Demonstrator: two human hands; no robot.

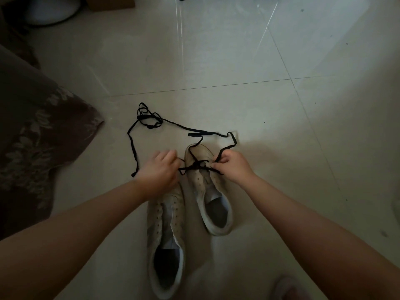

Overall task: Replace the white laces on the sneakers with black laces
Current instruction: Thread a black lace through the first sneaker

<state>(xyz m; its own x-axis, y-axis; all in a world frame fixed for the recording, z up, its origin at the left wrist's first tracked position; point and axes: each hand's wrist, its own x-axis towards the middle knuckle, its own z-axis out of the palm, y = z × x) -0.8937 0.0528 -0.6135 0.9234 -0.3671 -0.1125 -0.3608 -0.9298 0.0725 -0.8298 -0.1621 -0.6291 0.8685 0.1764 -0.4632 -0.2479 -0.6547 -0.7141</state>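
Now the right hand (pixel 232 167) pinches the black lace (pixel 195 167) over the right sneaker (pixel 203 187) on the floor (pixel 238 61). Left hand (pixel 158 172) fingers curl at the lace's other end; its grip is blurred.

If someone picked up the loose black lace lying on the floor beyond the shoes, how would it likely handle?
The loose lace would probably be floppy: it lies in slack loops and curves on the tiled floor. It looks thin and flat, so likely very light. Its coiled far end might tangle or snag when lifted.
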